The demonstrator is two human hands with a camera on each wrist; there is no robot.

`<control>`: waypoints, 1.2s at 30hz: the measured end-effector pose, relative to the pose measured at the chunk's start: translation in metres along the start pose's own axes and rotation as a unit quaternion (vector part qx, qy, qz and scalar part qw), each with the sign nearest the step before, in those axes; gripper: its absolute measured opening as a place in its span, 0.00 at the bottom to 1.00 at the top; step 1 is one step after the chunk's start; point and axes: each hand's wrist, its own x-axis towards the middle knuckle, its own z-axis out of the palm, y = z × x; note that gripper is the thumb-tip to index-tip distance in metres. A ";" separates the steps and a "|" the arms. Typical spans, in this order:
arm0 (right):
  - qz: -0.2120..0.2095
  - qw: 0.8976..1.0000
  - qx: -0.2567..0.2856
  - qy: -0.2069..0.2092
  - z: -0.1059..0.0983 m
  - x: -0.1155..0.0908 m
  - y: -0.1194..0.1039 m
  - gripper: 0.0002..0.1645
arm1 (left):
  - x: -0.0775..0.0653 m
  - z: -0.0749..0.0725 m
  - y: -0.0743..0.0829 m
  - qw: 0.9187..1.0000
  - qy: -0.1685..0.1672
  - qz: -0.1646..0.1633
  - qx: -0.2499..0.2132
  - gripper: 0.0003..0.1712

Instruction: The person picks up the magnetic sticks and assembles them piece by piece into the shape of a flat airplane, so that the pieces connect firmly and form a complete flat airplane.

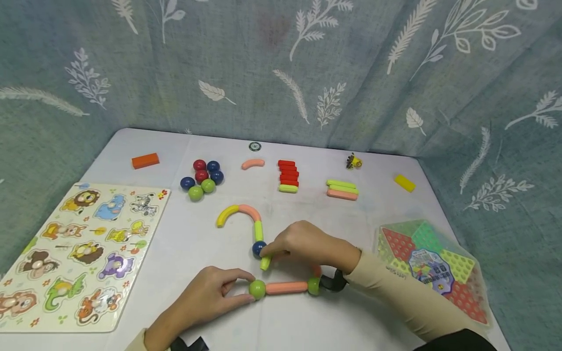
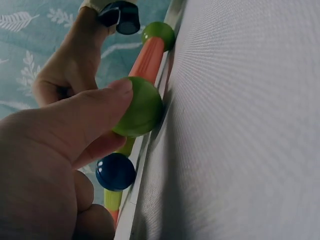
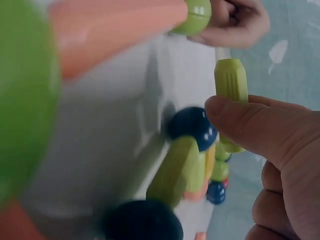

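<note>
- A slip of the right hand (image 1: 303,243) could knock the blue ball (image 1: 259,249) out of line, since the two are so close.
- If the left hand (image 1: 210,295) tugged, the green ball (image 1: 257,289) could part from the salmon stick (image 1: 286,288) touching it.
- The right fingers pinch the yellow-green stick (image 3: 231,80); the left thumb and forefinger hold the green ball.
- That stick is near both balls, seemingly raised off the surface (image 1: 307,326) (the head view alone leaves this doubtful).
- It looks short and matt, grooved lengthwise, its upper end bevelled; the balls are glossy.
</note>
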 end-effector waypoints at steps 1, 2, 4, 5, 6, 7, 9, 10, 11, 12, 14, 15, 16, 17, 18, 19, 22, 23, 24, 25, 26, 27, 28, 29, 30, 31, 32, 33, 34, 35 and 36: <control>-0.010 1.000 -0.009 -0.002 0.000 0.001 -0.003 0.18 | 0.000 0.000 0.000 1.000 0.002 0.007 -0.001 0.15; -0.018 1.000 -0.015 -0.006 0.001 0.002 -0.004 0.18 | 0.000 0.000 0.000 1.000 0.002 0.012 -0.004 0.15; -0.033 0.999 -0.025 -0.009 0.005 0.004 -0.007 0.17 | 0.000 0.000 -0.001 1.000 0.003 0.024 -0.010 0.15; -0.038 0.999 -0.027 -0.011 0.007 0.005 -0.008 0.16 | 0.000 0.000 0.000 1.000 0.002 0.026 -0.012 0.15; -0.043 0.998 -0.032 -0.012 0.009 0.005 -0.008 0.15 | 0.000 0.000 0.000 0.999 0.001 0.029 -0.016 0.15; -0.046 0.998 -0.031 -0.015 0.011 0.005 -0.008 0.15 | 0.000 -0.001 0.000 0.999 -0.002 0.030 -0.021 0.15; -0.050 0.998 -0.028 -0.022 0.016 0.007 -0.008 0.14 | 0.001 -0.001 0.000 0.999 -0.008 0.030 -0.029 0.15; -0.051 0.998 -0.027 -0.025 0.017 0.008 -0.008 0.14 | 0.001 -0.002 0.001 0.999 -0.011 0.029 -0.033 0.15; -0.052 0.998 -0.025 -0.027 0.018 0.008 -0.009 0.14 | 0.001 -0.002 0.001 0.999 -0.013 0.029 -0.035 0.15; -0.052 0.998 -0.024 -0.029 0.019 0.009 -0.009 0.14 | 0.001 -0.002 0.001 0.999 -0.015 0.029 -0.037 0.15; -0.051 0.998 -0.023 -0.027 0.019 0.010 -0.009 0.14 | 0.001 -0.003 0.001 0.999 -0.015 0.031 -0.034 0.15; -0.050 0.998 -0.022 -0.025 0.020 0.011 -0.009 0.14 | 0.002 -0.003 0.001 0.999 -0.014 0.031 -0.031 0.15; -0.050 0.998 -0.022 -0.022 0.020 0.012 -0.009 0.14 | 0.002 -0.003 0.001 0.999 -0.012 0.031 -0.028 0.14; -0.048 0.998 -0.023 -0.021 0.020 0.013 -0.009 0.14 | 0.002 -0.004 0.000 0.999 -0.010 0.032 -0.023 0.14; -0.046 0.998 -0.023 -0.021 0.020 0.013 -0.009 0.14 | 0.002 -0.004 0.000 0.999 -0.007 0.033 -0.019 0.14; -0.044 0.999 -0.024 -0.021 0.021 0.014 -0.008 0.14 | 0.003 -0.004 0.000 0.999 -0.005 0.035 -0.016 0.14; -0.036 0.999 -0.027 -0.023 0.020 0.015 -0.009 0.14 | 0.003 -0.005 0.000 0.999 0.005 0.039 -0.005 0.14; -0.034 0.999 -0.028 -0.023 0.020 0.015 -0.008 0.14 | 0.003 -0.005 0.000 0.999 0.009 0.042 -0.003 0.14; -0.031 0.999 -0.029 -0.022 0.019 0.015 -0.008 0.14 | 0.003 -0.005 0.000 0.999 0.012 0.042 -0.001 0.14; -0.028 0.999 -0.028 -0.021 0.019 0.015 -0.008 0.14 | 0.003 -0.004 -0.001 0.999 0.016 0.044 0.001 0.14; -0.024 0.999 -0.030 -0.017 0.018 0.015 -0.008 0.14 | 0.003 -0.004 -0.001 0.999 0.019 0.044 0.003 0.14; -0.020 0.999 -0.033 -0.015 0.018 0.015 -0.008 0.15 | 0.003 -0.004 -0.001 0.999 0.024 0.045 0.004 0.14; -0.015 0.999 -0.037 -0.012 0.018 0.015 -0.008 0.16 | 0.003 -0.003 -0.002 0.999 0.027 0.046 0.003 0.14; -0.008 0.999 -0.043 -0.009 0.017 0.014 -0.008 0.16 | 0.002 -0.003 -0.002 0.998 0.031 0.047 0.003 0.14; 0.000 0.999 -0.047 -0.005 0.017 0.012 -0.009 0.16 | 0.002 -0.002 -0.002 0.998 0.034 0.048 0.004 0.14; 0.007 0.999 -0.051 -0.001 0.016 0.010 -0.010 0.16 | 0.002 -0.002 -0.002 0.998 0.038 0.049 0.006 0.14; 0.015 0.998 -0.054 0.004 0.016 0.007 -0.012 0.15 | 0.002 -0.001 -0.002 0.998 0.041 0.051 0.006 0.14; 0.022 0.998 -0.052 0.007 0.015 0.004 -0.015 0.14 | 0.001 0.000 -0.002 0.998 0.045 0.052 0.008 0.14; 0.028 0.998 -0.048 0.011 0.014 0.001 -0.019 0.12 | 0.001 0.000 -0.003 0.998 0.048 0.050 0.010 0.14; 0.032 0.999 -0.041 0.014 0.014 -0.002 -0.023 0.11 | 0.001 0.000 -0.003 0.997 0.051 0.048 0.012 0.14; 0.033 0.999 -0.034 0.018 0.014 -0.005 -0.028 0.10 | 0.000 0.000 -0.003 0.997 0.053 0.045 0.015 0.14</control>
